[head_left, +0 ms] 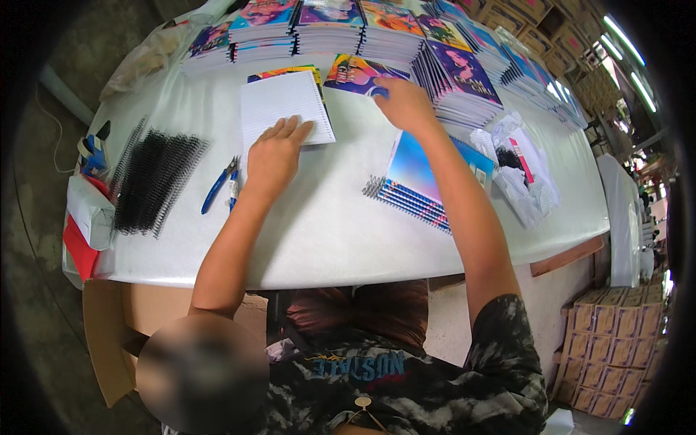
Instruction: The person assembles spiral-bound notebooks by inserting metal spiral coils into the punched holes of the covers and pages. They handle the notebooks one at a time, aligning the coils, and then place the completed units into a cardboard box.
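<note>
A stack of lined white paper (279, 101) lies on the table, with bright printed covers (286, 70) showing at its far edge. My left hand (277, 152) rests on the near part of the lined sheets, fingers stretched out. Right of the paper is a purple and yellow notebook cover (351, 75). My right hand (403, 103) has its thumb and fingers closed at the right end of that cover. Blue cutting pliers (216, 190) lie left of my left forearm, beside a small blue-and-white tool (233, 185).
Black spiral binding coils (156, 181) lie in a bundle at the left. Blue spiral notebooks (417, 185) sit beneath my right forearm, near a crumpled white wrapper (533, 192). Stacks of colourful notebooks (330, 36) line the far side. An open cardboard box (109, 341) stands below the table's left edge.
</note>
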`<state>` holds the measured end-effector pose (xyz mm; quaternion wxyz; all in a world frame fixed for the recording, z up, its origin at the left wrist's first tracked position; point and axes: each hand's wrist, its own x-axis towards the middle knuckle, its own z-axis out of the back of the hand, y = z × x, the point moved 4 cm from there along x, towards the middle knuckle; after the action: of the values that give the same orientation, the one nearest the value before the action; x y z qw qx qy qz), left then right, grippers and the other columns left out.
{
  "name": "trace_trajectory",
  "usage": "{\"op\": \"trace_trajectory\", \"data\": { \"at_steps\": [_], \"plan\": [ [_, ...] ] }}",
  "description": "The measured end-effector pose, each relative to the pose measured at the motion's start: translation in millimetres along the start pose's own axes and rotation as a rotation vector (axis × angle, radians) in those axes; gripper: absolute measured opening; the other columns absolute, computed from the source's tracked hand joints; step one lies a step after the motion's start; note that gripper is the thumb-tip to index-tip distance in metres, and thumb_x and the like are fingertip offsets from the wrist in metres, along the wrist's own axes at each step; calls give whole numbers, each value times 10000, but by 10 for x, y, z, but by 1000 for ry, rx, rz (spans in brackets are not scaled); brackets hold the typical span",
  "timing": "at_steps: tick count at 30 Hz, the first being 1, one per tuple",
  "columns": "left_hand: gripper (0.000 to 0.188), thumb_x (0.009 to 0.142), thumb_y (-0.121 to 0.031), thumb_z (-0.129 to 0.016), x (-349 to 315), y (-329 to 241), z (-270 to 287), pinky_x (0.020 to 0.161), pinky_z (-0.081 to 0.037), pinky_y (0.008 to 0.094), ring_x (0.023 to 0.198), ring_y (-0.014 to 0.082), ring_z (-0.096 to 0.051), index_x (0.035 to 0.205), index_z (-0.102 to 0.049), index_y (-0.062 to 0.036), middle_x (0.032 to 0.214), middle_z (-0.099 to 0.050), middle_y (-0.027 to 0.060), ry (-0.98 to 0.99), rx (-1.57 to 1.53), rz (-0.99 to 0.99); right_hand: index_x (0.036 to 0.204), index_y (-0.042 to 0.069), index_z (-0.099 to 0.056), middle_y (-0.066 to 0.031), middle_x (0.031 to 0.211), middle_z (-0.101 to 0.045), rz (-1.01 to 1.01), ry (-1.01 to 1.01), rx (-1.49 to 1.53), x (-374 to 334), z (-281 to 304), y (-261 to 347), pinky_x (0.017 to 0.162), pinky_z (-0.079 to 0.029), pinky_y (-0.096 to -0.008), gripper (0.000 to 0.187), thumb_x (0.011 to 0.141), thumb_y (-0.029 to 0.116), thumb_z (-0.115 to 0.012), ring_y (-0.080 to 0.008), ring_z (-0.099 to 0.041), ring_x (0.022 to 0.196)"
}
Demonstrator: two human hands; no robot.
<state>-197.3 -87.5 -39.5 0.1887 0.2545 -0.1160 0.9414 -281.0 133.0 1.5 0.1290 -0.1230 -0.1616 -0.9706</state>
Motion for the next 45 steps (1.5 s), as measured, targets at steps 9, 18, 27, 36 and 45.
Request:
{"op": "trace_trajectory", "data": {
  "at_steps": [9,18,27,36,45],
  "plan": [
    [349,752,-222,-664,48,66,98,840,-478,339,1054,231,-569,1093,-610,-171,1136,-598,60,113,-188,187,1186,40,-549,-189,1341,-404,-245,420,-316,690,-881,-365,1001,-321,-483,418,851,284,-496,-321,-406,1232],
    [392,746,-270,-666,82,237,-75,936,-423,379,1098,238,-535,1105,-587,-133,1132,-596,91,-77,-150,52,1019,-17,-615,-209,1085,-594,-193,349,-226,641,-950,-13,841,-472,-398,390,725,240,-613,-336,-590,986],
    [345,808,-259,-596,205,220,134,831,-457,391,931,281,-585,1127,-572,-132,1070,-611,93,287,-338,352,955,25,-636,-212,987,-623,-182,130,-205,653,-791,-180,796,-487,-418,290,743,219,-604,-340,-612,921],
    [214,692,-84,-640,1,106,144,758,-458,333,890,242,-590,901,-660,-127,999,-628,61,-107,-251,82,821,-15,-658,-214,817,-643,44,56,-3,382,-118,1044,708,-508,-402,217,739,160,-561,-345,-638,787],
    [183,678,-57,-690,-66,10,377,715,-476,330,806,239,-620,843,-635,-113,916,-654,39,-359,-316,76,1226,-29,-471,-201,1156,-540,-59,24,1083,4,134,1025,833,-457,-356,469,832,207,-566,-221,-550,937]
  ]
}}
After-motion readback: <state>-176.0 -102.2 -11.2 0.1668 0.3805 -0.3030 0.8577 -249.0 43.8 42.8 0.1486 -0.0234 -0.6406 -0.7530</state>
